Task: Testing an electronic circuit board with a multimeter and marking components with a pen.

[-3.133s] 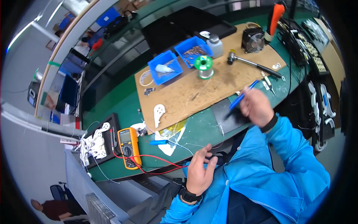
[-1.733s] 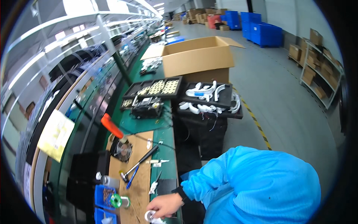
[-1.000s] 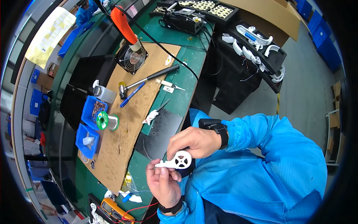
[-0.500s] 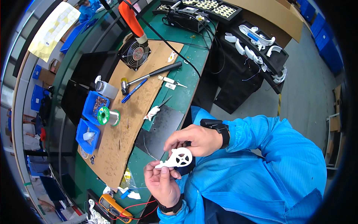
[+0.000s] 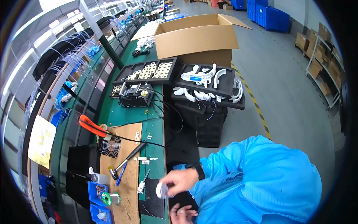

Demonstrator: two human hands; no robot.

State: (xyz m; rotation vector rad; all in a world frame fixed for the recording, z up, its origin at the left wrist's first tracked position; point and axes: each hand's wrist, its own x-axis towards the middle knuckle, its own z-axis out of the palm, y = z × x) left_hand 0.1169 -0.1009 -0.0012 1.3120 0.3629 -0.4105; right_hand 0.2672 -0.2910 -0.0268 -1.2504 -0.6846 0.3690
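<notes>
green table point(image 5: 121, 115) at left; the right hand point(image 5: 181, 182) alone now grips the white part point(image 5: 161, 190) both hands held, leaving the left hand point(image 5: 182, 214) empty, loosely curled.

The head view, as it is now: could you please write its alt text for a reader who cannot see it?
The right hand of a person in a blue jacket holds a white part by a dark mat on a green workbench; the left hand is lower in view, apparently empty. A brown board bears a hammer, blue pen and wire spool.
</notes>
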